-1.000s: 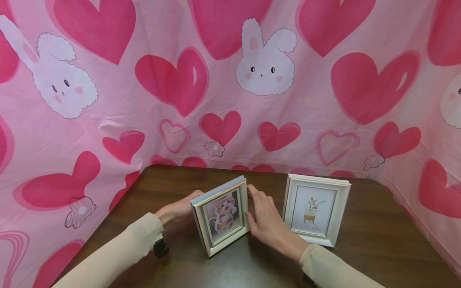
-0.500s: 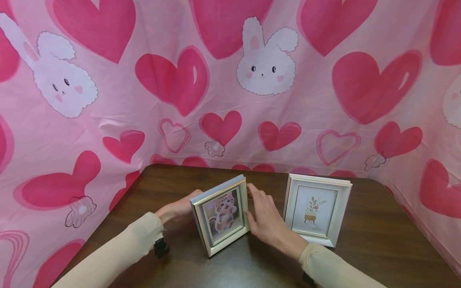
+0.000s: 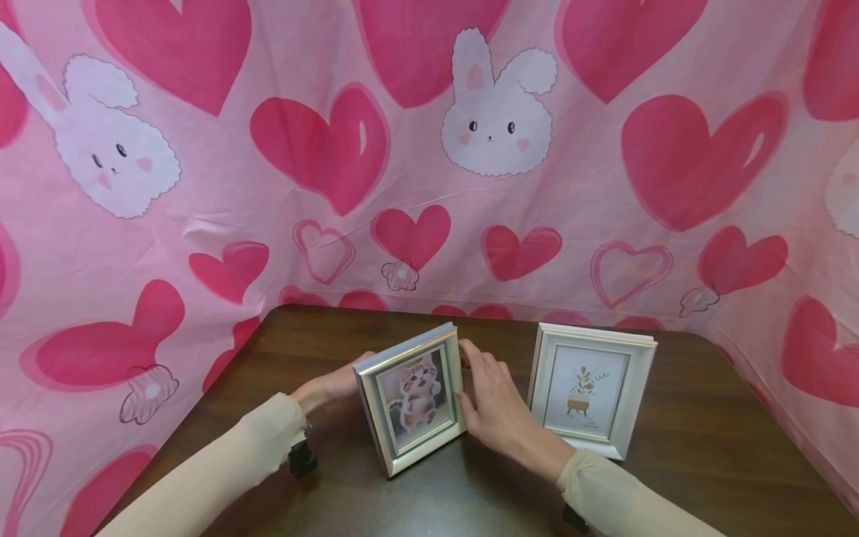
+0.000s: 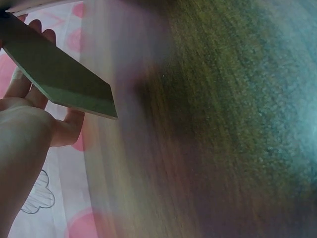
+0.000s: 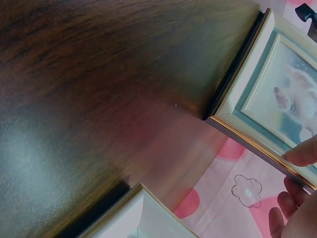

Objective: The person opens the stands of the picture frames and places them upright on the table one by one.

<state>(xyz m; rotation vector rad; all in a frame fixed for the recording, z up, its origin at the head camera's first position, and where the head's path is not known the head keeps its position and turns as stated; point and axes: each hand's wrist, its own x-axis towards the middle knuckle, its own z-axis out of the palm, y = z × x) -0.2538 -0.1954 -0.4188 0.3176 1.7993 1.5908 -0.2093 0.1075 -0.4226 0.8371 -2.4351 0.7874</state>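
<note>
A silvery-white picture frame (image 3: 417, 403) with a cartoon kitten picture stands tilted on the table, turned partly to the right. My right hand (image 3: 498, 406) pinches its right side, thumb on the front border and fingers behind, as the right wrist view shows on the frame (image 5: 285, 94). Mostly hidden behind the frame in the head view, my left hand (image 3: 332, 388) reaches to its back. There, in the left wrist view, the left fingers lie around the frame's dark flat stand flap (image 4: 64, 74), fingertips showing past its upper edge.
To the right, a second white picture frame (image 3: 587, 395) with a potted-plant print stands upright, close behind my right wrist. Both frames stand on a dark wooden table (image 3: 711, 418). A pink cloth (image 3: 416, 171) with hearts and rabbits hangs around the back and sides.
The kitten frame and both hands stay almost where they were. Only a very slight shift of the view and the frame shows.
</note>
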